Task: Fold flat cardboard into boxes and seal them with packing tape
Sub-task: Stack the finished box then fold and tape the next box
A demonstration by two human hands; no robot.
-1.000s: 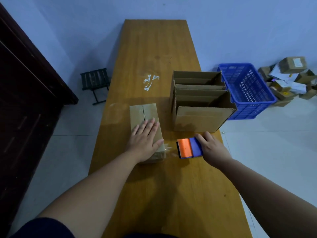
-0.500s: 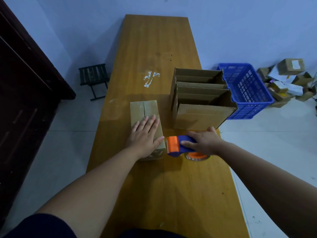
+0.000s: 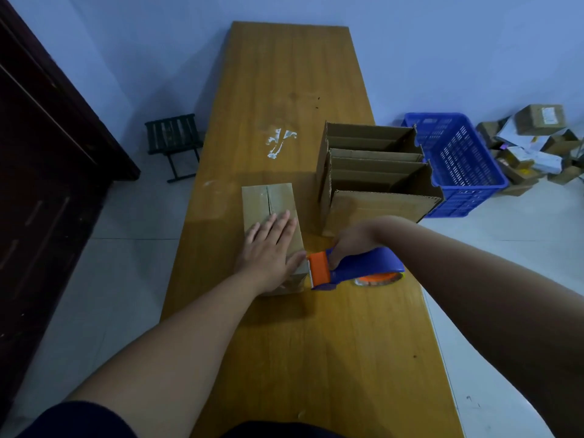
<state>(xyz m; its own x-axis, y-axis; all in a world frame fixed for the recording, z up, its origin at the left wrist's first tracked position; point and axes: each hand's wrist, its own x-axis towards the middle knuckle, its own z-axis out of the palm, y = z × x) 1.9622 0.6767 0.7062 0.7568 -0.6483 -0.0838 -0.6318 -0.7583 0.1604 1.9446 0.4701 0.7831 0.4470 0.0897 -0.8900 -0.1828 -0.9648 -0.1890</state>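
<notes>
The closed cardboard box [image 3: 268, 202] lies on the tabletop [image 3: 284, 74]. The left hand [image 3: 268, 251] presses flat on its near end, fingers straight and close together. The right hand [image 3: 350, 243] has its fingers curled round the tape dispenser [image 3: 360, 268], whose orange end sits against the box's near right corner. Two open boxes [image 3: 376, 184] stand just beyond.

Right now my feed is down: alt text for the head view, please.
The left hand presses flat on a closed cardboard box while the right hand grips a blue and orange tape dispenser at its near right corner, on a wooden table. Two open boxes stand to its right, a blue basket beyond.
</notes>
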